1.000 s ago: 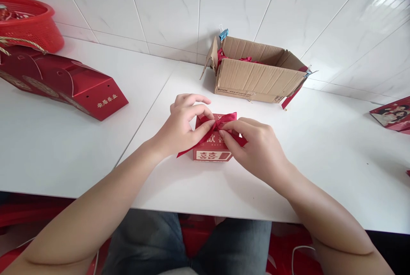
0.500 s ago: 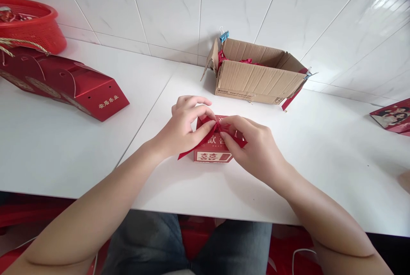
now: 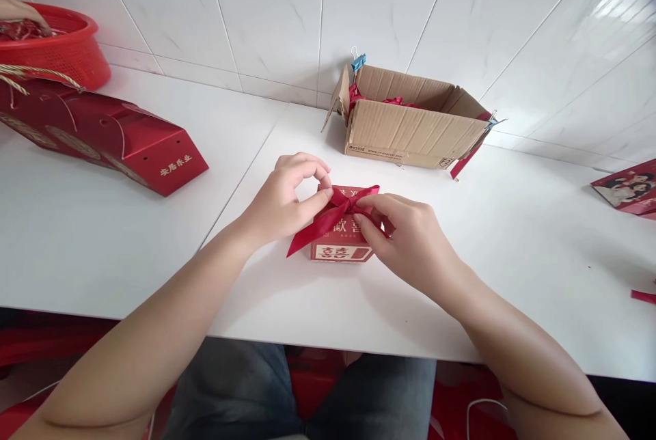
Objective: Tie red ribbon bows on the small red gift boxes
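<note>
A small red gift box [image 3: 340, 253] with white and gold characters sits on the white table in front of me. Across its top lies a red ribbon [image 3: 318, 224], knotted in the middle, with one tail hanging over the left front and an end sticking up at the back right. My left hand [image 3: 287, 197] pinches the ribbon between thumb and forefinger, left of the knot. On the other side, my right hand [image 3: 413, 229] pinches the ribbon close to the knot; its curled fingers hide part of the ribbon and the box's right side.
An open cardboard box [image 3: 417, 127] with red ribbons inside stands by the tiled wall. To the left are a large red carton [image 3: 154, 153] with a cord handle and a red basket [image 3: 76, 50], another person's hand [image 3: 20, 11] in it. A printed red box [image 3: 633, 187] lies far right.
My left hand has shifted slightly left from the knot, and more of the bow shows. Another person's hand has come into the basket. A scrap of red ribbon appears at the right edge.
</note>
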`<action>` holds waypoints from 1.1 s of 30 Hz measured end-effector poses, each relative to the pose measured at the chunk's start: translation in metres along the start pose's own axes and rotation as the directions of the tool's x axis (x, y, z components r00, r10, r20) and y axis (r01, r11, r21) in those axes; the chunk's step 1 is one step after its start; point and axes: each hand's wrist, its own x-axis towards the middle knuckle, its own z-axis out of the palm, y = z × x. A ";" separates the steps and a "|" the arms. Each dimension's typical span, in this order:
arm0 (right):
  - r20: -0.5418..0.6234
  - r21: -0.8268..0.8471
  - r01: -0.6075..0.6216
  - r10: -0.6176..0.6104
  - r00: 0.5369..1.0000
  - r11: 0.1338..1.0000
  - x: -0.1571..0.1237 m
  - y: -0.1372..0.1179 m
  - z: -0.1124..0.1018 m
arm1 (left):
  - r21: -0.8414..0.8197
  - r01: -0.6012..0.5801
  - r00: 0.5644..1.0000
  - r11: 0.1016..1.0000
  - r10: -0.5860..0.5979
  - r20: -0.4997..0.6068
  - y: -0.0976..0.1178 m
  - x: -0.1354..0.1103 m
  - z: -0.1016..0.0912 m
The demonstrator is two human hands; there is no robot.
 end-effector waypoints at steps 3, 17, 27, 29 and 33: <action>-0.001 0.015 0.016 -0.016 1.000 1.000 0.000 0.000 -0.001 | -0.057 0.003 1.000 0.998 -0.002 0.020 0.002 0.000 -0.001; 0.008 0.032 -0.013 0.013 1.000 0.999 0.000 0.000 -0.001 | -0.210 0.010 0.997 0.978 0.006 0.078 0.003 -0.005 0.007; 0.028 0.025 -0.024 0.023 0.999 0.999 0.001 -0.001 0.000 | -0.227 0.068 0.994 0.971 -0.048 0.096 0.004 -0.007 0.011; 0.029 0.019 -0.020 0.020 0.999 1.000 0.001 -0.001 0.000 | -0.223 0.067 0.995 0.972 -0.048 0.090 0.004 -0.008 0.012; 0.034 -0.002 -0.029 0.029 0.999 1.000 0.000 -0.001 0.000 | -0.221 0.060 0.996 0.973 -0.042 0.084 0.004 -0.008 0.013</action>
